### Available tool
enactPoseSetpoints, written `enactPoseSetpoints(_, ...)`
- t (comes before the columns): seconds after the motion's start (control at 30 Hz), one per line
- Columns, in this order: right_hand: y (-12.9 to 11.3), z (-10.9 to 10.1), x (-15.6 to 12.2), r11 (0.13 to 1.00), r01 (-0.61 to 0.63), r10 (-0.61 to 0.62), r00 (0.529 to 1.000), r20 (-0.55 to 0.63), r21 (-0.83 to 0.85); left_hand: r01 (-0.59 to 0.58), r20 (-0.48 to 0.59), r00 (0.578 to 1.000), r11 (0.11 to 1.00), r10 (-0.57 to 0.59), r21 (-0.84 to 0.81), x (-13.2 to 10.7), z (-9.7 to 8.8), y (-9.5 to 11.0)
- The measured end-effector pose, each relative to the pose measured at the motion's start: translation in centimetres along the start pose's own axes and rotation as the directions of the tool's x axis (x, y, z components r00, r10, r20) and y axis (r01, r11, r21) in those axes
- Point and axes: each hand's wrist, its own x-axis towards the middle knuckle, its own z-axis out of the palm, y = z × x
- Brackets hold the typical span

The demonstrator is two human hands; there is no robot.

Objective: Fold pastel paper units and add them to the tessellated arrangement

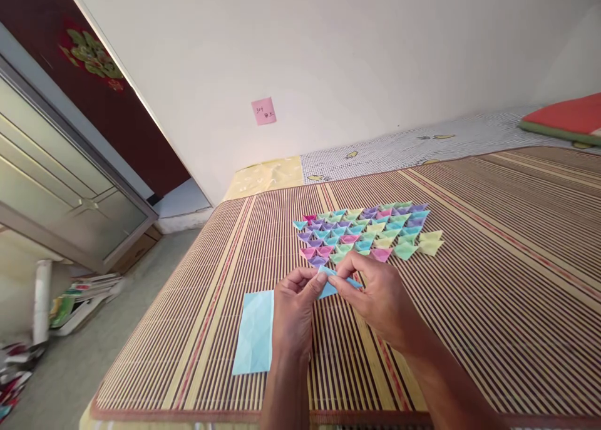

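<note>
My left hand (292,308) and my right hand (375,292) meet over a striped bamboo mat (493,280), both pinching a small folded light-blue paper piece (335,283) between fingertips. Just beyond the hands lie several rows of small folded paper pieces (366,230) in pink, purple, blue, green and yellow, laid flat side by side. A creased light-blue paper sheet (256,333) lies flat on the mat to the left of my left wrist.
The mat covers a bed with a patterned sheet (399,151) by a white wall bearing a pink sticky note (263,111). A red pillow (563,117) is far right. Left, a cabinet (56,173) and magazines on the floor (79,295).
</note>
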Motion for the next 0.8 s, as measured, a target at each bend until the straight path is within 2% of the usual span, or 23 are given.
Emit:
enactPoseSetpoints(0.1, 0.1, 0.1, -0.1, 1.000, 0.001, -0.001, 1.000, 0.013, 0.000, -0.022, 0.012, 1.000, 0.999, 0.022, 0.028, -0.1, -0.1, 0.1)
enactPoseSetpoints(0.2, 0.3, 0.0, -0.1, 0.999, -0.017, 0.015, 0.997, 0.074, 0.032, -0.026, 0.021, 0.999, 0.996, 0.024, 0.083, -0.1, -0.1, 0.3)
enactPoseSetpoints(0.3, 0.5, -0.1, -0.1, 0.999, -0.040, 0.038, 0.994, 0.104, 0.017, -0.091, 0.035, 0.996, 0.971, 0.086, 0.221, -0.3, -0.1, 0.5)
enactPoseSetpoints(0.4, 0.6, -0.1, 0.0, 0.997, -0.071, 0.073, 0.993, 0.090, -0.027, -0.169, 0.048, 0.985, 0.907, 0.163, 0.386, -0.4, 0.1, 0.6)
enactPoseSetpoints(0.47, 0.4, -0.1, 0.1, 0.996, -0.092, 0.092, 0.992, 0.081, -0.010, -0.201, 0.042, 0.978, 0.879, 0.203, 0.432, -0.5, 0.2, 0.5)
enactPoseSetpoints(0.53, 0.1, -0.1, 0.1, 0.989, -0.119, 0.113, 0.991, 0.073, 0.088, -0.212, 0.019, 0.975, 0.895, 0.222, 0.392, -0.6, 0.4, 0.3)
enactPoseSetpoints(0.63, -0.3, -0.2, 0.3, 0.949, -0.163, 0.144, 0.986, 0.090, 0.269, -0.162, -0.026, 0.985, 0.968, 0.170, 0.190, -0.6, 0.7, -0.1)
enactPoseSetpoints(0.7, -0.3, -0.2, 0.4, 0.927, -0.186, 0.155, 0.981, 0.118, 0.326, -0.112, -0.033, 0.993, 0.992, 0.114, 0.057, -0.6, 0.8, -0.3)
enactPoseSetpoints(0.8, -0.1, -0.1, 0.5, 0.890, -0.233, 0.187, 0.971, 0.152, 0.393, -0.079, -0.030, 0.996, 0.996, 0.078, -0.046, -0.7, 1.0, -0.3)
